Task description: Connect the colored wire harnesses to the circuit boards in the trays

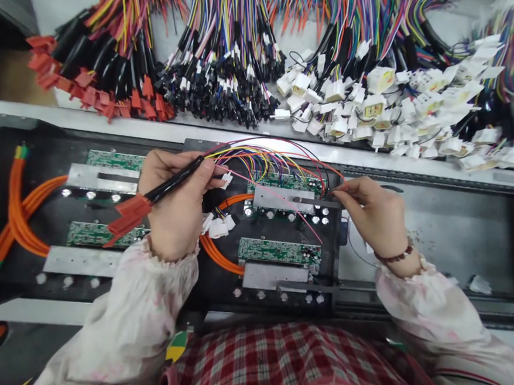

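The left hand, at 9 o'clock, has its fingers curled closed around the black sleeve of a wire harness, with a red connector sticking out toward 8 o'clock. The harness's coloured wires fan out toward 3 o'clock, over a green circuit board in a black fixture tray. At 3 o'clock, the right hand has its thumb and forefinger pressed together, pinching a thin wire by the board's edge. White connectors lie just below the left hand, and an orange cable bundle curves across the tray. Heaps of finished harnesses lie at 12 o'clock.
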The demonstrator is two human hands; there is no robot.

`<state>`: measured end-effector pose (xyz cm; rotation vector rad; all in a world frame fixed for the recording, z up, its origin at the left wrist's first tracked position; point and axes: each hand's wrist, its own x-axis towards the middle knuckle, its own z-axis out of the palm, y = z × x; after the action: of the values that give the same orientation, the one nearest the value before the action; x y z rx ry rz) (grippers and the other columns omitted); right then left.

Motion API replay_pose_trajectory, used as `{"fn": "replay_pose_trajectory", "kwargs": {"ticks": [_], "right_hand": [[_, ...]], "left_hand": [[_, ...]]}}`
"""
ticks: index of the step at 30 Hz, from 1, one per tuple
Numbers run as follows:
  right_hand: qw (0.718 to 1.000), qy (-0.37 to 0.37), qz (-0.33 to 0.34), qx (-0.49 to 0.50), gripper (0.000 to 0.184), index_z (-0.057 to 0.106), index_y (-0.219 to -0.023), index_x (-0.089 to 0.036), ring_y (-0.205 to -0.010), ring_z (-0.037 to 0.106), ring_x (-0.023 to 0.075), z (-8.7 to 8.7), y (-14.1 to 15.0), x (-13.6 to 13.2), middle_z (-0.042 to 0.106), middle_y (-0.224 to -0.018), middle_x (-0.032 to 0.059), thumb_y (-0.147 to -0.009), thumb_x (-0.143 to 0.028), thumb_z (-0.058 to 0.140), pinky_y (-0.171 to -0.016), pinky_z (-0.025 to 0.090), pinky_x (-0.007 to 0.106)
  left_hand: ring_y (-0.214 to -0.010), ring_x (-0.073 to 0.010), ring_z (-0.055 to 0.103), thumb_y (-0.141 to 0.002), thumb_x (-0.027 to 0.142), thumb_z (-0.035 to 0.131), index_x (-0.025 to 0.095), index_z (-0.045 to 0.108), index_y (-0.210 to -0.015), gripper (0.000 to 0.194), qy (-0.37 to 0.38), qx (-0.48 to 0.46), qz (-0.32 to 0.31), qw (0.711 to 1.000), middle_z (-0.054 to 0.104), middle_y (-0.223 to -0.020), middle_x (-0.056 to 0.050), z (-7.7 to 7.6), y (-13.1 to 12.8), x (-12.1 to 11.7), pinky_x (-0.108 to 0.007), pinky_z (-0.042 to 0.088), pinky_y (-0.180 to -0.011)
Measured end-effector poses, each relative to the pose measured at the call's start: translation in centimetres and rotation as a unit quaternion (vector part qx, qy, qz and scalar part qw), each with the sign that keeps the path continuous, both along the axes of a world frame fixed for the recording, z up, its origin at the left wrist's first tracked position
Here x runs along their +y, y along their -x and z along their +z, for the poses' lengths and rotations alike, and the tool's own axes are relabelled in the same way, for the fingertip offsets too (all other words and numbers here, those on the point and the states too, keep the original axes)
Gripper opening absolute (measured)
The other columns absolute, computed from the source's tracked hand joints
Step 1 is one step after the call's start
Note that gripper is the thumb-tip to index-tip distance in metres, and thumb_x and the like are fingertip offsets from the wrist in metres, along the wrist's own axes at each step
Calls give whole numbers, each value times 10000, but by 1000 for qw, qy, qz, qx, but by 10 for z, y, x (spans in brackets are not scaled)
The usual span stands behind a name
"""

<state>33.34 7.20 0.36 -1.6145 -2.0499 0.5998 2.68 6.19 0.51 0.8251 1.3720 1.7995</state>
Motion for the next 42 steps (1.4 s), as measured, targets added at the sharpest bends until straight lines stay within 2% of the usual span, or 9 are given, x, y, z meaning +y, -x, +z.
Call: {"fn": "replay_pose_trajectory", "kwargs": {"ticks": [7,11,17,21,23,26,34,38,42], "right_hand": [[1000,20,7,-11,154,697,-931,-199,-756,724,182,2,0,7,763,-877,30,-912,-348,661,-685,563,317],[995,-70,11,-72,107,676,-960,-206,-766,679,171,18,9,-8,721,-873,32,-928,-306,656,-694,527,308],[985,-23,149,-84,118,676,-917,-190,-786,653,176,36,36,-42,666,-874,54,-960,-263,594,-686,507,305],[988,-117,97,-32,64,675,-953,-189,-777,680,142,41,49,-22,718,-879,27,-941,-214,617,-708,520,262],[986,-144,82,-30,73,681,-972,-185,-770,699,145,37,52,-5,744,-891,26,-931,-207,624,-698,526,259],[989,-104,88,-50,75,683,-942,-191,-747,714,159,21,54,13,754,-871,23,-921,-207,613,-659,524,267],[994,-85,63,-40,101,684,-936,-204,-732,719,167,5,52,13,755,-857,32,-926,-259,601,-669,546,285],[993,-90,57,-47,95,685,-923,-203,-728,722,165,5,55,13,755,-834,25,-921,-259,607,-649,539,275],[992,-102,56,-53,109,688,-924,-205,-737,724,161,3,54,13,759,-848,28,-931,-267,599,-649,537,272]], "left_hand": [[-665,-174,730,-715,201,913,195,597,-806,329,18,23,-6,1000,745,-876,-18,1,1,-1,-261,577,-461],[-678,-178,738,-735,204,904,193,594,-815,321,17,30,-10,999,740,-889,-20,1,2,-1,-260,595,-466],[-666,-170,737,-725,213,912,229,571,-821,355,-9,25,-14,1000,730,-880,0,-3,2,0,-261,587,-472],[-679,-164,690,-791,170,811,259,565,-853,269,2,123,-8,992,674,-909,1,0,4,-2,-327,584,-564],[-785,-195,659,-805,126,746,254,591,-841,204,18,277,7,961,624,-886,-16,5,5,-6,-373,578,-687],[-994,-246,580,-850,115,663,225,625,-859,117,91,497,-27,862,578,-937,-65,16,7,-13,-428,519,-885],[-1086,-364,498,-805,54,553,149,660,-1176,398,257,654,-200,683,551,-1126,-152,27,3,-18,-522,464,-890],[-1093,-376,513,-844,-9,447,162,668,-1191,446,266,698,-197,635,587,-1172,-164,27,2,-20,-516,465,-853],[-1075,-349,505,-887,5,413,158,655,-1277,483,245,701,-192,642,591,-1164,-157,43,-1,-25,-504,454,-872]]}}
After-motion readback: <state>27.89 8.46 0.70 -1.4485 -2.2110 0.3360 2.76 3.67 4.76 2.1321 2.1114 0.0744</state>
